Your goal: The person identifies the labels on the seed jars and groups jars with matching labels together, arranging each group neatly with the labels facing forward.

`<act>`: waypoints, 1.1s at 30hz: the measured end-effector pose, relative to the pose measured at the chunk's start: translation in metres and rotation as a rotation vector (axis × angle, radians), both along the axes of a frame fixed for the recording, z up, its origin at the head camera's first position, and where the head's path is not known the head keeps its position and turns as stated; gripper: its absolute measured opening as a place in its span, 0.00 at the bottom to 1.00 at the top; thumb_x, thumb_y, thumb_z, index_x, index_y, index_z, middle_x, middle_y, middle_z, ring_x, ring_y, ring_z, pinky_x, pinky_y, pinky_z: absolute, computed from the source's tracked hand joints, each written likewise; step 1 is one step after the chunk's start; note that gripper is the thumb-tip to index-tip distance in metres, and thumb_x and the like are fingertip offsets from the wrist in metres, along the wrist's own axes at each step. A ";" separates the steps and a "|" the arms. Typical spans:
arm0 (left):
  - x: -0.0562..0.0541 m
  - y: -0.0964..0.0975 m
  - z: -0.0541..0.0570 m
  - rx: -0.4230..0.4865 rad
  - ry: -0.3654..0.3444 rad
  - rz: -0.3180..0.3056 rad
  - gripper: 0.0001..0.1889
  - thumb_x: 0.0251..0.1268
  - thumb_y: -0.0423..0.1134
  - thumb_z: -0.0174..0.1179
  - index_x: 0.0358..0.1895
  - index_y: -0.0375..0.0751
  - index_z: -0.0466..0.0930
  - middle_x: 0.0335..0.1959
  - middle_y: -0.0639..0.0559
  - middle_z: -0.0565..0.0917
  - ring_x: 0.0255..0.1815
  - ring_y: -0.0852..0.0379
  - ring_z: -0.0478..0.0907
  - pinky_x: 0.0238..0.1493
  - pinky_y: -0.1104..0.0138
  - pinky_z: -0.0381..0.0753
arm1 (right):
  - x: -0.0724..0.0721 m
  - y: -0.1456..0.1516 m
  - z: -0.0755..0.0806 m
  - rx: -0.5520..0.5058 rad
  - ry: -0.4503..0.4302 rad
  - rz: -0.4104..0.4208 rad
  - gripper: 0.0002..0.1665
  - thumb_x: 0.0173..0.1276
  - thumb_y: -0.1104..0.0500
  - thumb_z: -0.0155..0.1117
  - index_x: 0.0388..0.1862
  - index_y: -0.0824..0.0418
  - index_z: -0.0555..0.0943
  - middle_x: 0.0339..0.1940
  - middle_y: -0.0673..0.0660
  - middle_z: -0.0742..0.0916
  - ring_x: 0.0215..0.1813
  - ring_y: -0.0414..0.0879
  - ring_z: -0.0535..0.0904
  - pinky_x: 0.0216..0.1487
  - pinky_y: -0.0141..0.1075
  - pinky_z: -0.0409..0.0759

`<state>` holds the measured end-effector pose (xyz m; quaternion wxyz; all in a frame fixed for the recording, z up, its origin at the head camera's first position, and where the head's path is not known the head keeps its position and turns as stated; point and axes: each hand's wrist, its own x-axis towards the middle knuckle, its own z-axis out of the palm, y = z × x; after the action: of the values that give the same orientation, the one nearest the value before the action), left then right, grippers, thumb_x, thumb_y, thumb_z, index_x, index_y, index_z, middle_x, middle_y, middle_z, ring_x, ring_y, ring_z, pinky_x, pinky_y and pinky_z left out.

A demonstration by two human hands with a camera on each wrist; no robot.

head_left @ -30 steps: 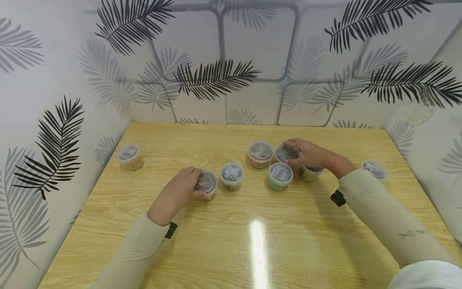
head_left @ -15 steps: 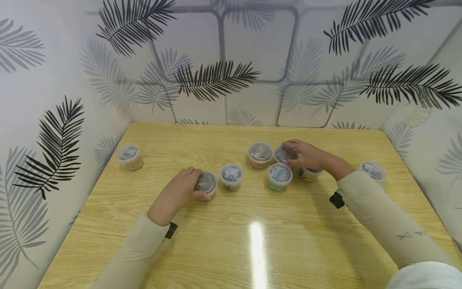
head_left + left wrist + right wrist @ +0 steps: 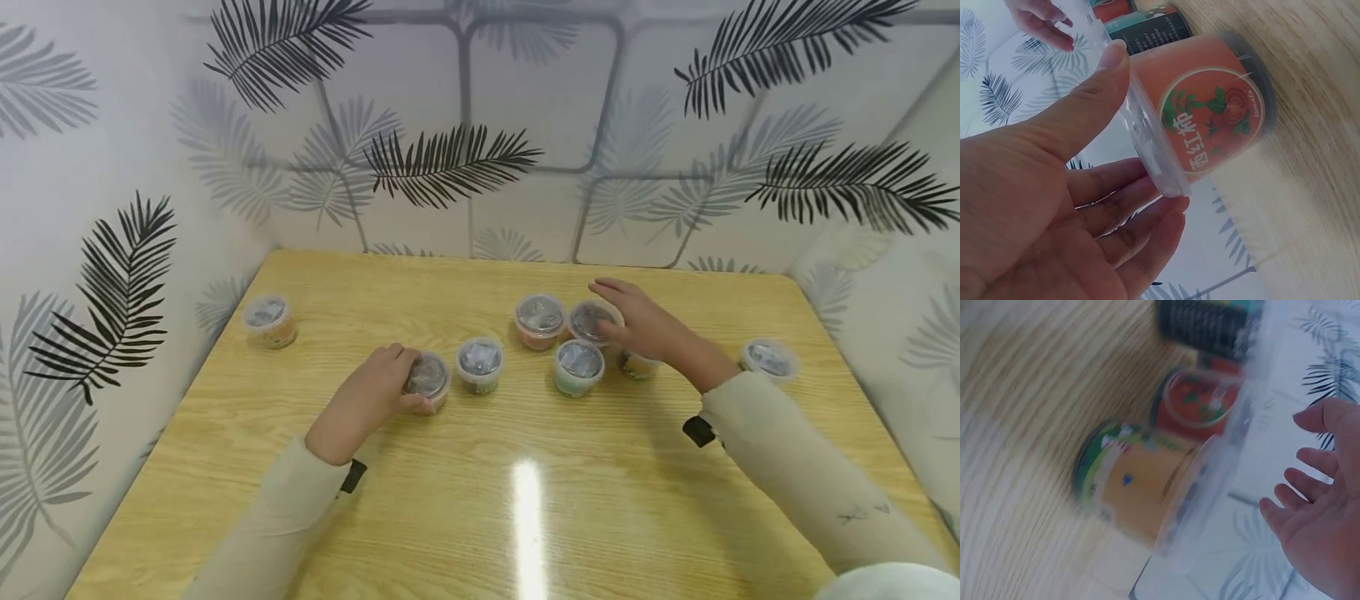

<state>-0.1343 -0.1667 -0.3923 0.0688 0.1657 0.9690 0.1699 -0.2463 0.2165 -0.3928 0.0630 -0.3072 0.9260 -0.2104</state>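
My left hand [image 3: 367,396] grips the lid rim of a clear plastic cup [image 3: 1210,106] with a red tomato label, thumb on one side and fingers on the other. The cup stands on the table. My right hand [image 3: 645,327] hovers with fingers apart over another lidded cup [image 3: 587,323]. In the right wrist view that cup [image 3: 1194,406] has a red label, and the fingers stay apart from it. Beside it, partly hidden by the hand in the head view, is a cup [image 3: 1147,478] with an orange label. A cup with a dark label [image 3: 1204,325] stands close in front.
Another red cup [image 3: 539,323] touches the group at its left. One small cup [image 3: 480,365] stands just right of my left hand's cup. Single cups stand at the table's far left [image 3: 272,321] and far right [image 3: 770,360]. Leaf-patterned walls [image 3: 525,208] border the table [image 3: 420,525].
My right hand has let go of its cup and risen slightly, fingers spreading, and the cup stays in place. The left hand keeps its grip without moving.
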 end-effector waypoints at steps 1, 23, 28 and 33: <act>0.001 -0.001 -0.001 -0.001 0.005 -0.001 0.39 0.49 0.52 0.67 0.61 0.32 0.67 0.53 0.42 0.73 0.54 0.47 0.69 0.53 0.56 0.72 | 0.003 -0.003 0.001 -0.013 0.017 0.000 0.36 0.69 0.60 0.57 0.71 0.67 0.56 0.71 0.68 0.58 0.70 0.63 0.51 0.65 0.58 0.56; 0.026 -0.004 -0.008 0.104 -0.115 -0.017 0.45 0.48 0.58 0.67 0.65 0.33 0.62 0.57 0.41 0.65 0.54 0.45 0.61 0.50 0.53 0.72 | 0.104 -0.064 0.001 -0.241 0.101 0.195 0.27 0.68 0.61 0.58 0.65 0.59 0.68 0.69 0.54 0.66 0.69 0.49 0.59 0.62 0.46 0.67; 0.028 0.002 -0.009 0.108 -0.105 -0.038 0.44 0.48 0.58 0.68 0.64 0.34 0.63 0.58 0.43 0.67 0.54 0.47 0.63 0.51 0.55 0.72 | 0.119 -0.075 -0.006 -0.243 0.019 0.210 0.29 0.68 0.59 0.58 0.67 0.60 0.66 0.67 0.54 0.68 0.68 0.47 0.61 0.63 0.44 0.66; 0.033 0.009 -0.008 0.169 -0.121 -0.094 0.44 0.46 0.61 0.67 0.62 0.36 0.65 0.56 0.47 0.68 0.52 0.50 0.64 0.50 0.57 0.72 | 0.130 -0.084 -0.017 -0.234 -0.080 0.221 0.31 0.70 0.56 0.57 0.69 0.60 0.62 0.68 0.54 0.67 0.69 0.46 0.60 0.66 0.42 0.63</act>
<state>-0.1013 -0.1578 -0.3999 0.1206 0.2055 0.9366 0.2571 -0.1164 0.1328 -0.4094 0.0865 -0.4039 0.8524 -0.3207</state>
